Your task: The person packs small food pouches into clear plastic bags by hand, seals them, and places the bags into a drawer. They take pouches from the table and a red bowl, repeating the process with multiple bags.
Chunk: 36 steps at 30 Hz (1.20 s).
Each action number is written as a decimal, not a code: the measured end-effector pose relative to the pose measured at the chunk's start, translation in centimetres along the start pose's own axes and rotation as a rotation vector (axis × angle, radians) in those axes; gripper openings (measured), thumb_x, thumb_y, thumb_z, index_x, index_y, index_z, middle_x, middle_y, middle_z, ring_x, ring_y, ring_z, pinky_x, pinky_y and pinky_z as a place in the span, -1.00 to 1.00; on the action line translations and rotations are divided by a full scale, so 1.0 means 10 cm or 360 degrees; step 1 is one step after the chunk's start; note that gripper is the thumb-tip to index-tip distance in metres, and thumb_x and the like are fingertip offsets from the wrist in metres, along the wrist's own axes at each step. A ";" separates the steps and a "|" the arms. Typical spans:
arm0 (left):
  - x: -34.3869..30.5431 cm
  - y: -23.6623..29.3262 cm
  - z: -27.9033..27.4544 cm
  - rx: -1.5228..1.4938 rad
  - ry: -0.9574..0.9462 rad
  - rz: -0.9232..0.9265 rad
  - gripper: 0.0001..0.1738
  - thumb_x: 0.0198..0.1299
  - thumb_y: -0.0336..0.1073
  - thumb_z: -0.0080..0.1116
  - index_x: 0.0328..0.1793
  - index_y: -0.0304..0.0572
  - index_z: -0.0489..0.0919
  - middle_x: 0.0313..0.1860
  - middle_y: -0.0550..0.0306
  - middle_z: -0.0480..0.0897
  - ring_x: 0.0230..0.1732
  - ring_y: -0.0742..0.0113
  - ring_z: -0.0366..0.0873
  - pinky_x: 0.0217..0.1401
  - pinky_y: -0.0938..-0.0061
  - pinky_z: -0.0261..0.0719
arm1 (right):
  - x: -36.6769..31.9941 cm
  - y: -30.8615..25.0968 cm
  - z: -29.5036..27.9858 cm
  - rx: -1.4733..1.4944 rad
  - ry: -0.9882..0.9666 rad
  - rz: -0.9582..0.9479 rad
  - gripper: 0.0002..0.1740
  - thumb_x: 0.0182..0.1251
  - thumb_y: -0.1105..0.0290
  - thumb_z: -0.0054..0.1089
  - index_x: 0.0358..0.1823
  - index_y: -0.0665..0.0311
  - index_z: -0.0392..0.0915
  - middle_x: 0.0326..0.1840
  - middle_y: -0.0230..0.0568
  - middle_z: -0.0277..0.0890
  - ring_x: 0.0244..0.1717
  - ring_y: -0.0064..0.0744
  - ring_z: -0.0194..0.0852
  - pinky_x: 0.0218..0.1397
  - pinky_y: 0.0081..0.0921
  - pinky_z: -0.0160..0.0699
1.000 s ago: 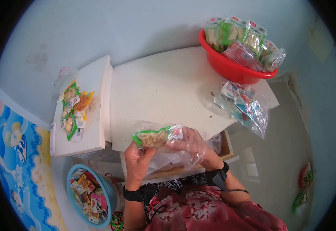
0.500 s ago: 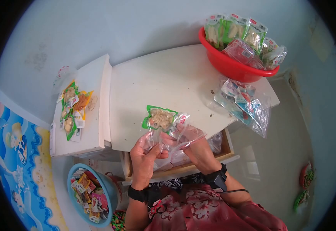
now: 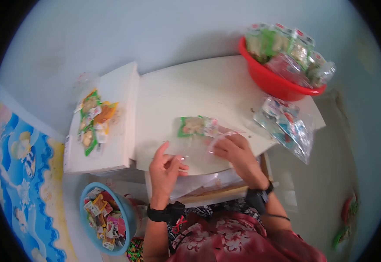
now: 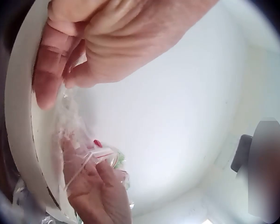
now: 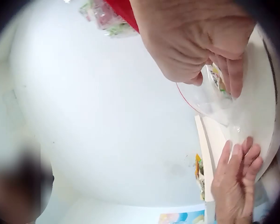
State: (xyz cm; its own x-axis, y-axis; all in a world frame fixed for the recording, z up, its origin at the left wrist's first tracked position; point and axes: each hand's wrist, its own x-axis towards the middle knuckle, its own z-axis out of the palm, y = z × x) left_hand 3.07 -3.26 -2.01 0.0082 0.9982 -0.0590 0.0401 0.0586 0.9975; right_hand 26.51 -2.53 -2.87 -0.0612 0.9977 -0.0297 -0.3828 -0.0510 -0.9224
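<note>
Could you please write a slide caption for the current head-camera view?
Right hand holding a clear bag at a white table, left hand open nearby, a red basin of packets beyond.

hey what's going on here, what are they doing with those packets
A person at a white table has the right hand on a clear plastic bag, while the left hand is beside it with its fingers loosely bent. A green-edged packet lies just beyond the hands; whether it is inside the bag is hard to tell. More packets fill the red basin and the blue tub.
</note>
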 end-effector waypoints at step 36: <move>0.77 0.59 -2.91 0.1841 0.1031 0.0612 -0.64 0.34 -0.42 0.16 0.24 -0.12 0.67 -0.01 -0.15 0.73 0.03 -0.19 0.69 0.10 0.06 0.61 | -0.88 -0.14 -0.07 -0.0309 0.0639 -0.0415 -0.85 0.63 0.45 0.09 0.05 0.35 0.57 -0.22 -0.20 0.67 -0.42 -0.56 0.58 -0.36 -0.62 0.47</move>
State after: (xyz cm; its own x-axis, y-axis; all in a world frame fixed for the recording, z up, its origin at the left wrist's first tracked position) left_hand -25.66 5.09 4.54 -0.2414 0.7946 0.5571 0.9431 0.0568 0.3276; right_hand 28.26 -11.19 -1.60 0.3869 0.9167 0.1003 -0.1576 0.1729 -0.9722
